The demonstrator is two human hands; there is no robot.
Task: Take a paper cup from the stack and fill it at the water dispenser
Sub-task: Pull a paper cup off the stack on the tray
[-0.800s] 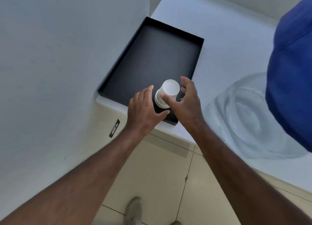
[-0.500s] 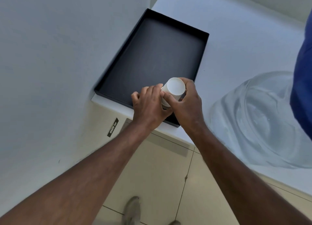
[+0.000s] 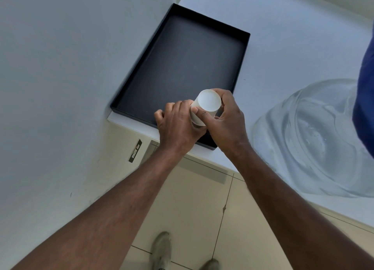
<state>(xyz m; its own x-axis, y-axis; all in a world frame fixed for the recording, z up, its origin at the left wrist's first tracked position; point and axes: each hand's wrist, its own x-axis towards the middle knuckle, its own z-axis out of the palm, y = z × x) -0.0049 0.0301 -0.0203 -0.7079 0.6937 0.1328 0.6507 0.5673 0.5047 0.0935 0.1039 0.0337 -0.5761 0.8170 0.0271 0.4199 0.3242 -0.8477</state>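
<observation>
Our right hand (image 3: 226, 120) wraps its fingers around the top paper cup (image 3: 208, 102), thumb pressed on its side. Our left hand (image 3: 178, 126) clamps the stack of paper cups (image 3: 197, 120) just below. Under both hands lies the black tray (image 3: 182, 67); right of them, the clear water bottle (image 3: 307, 136).

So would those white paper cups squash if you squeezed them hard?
Probably: the paper cups look thin-walled, so likely light and easy to crush. Nested together they're likely stiffer. Both hands, left hand and right hand, grip them, so separating one may need some pull.
</observation>
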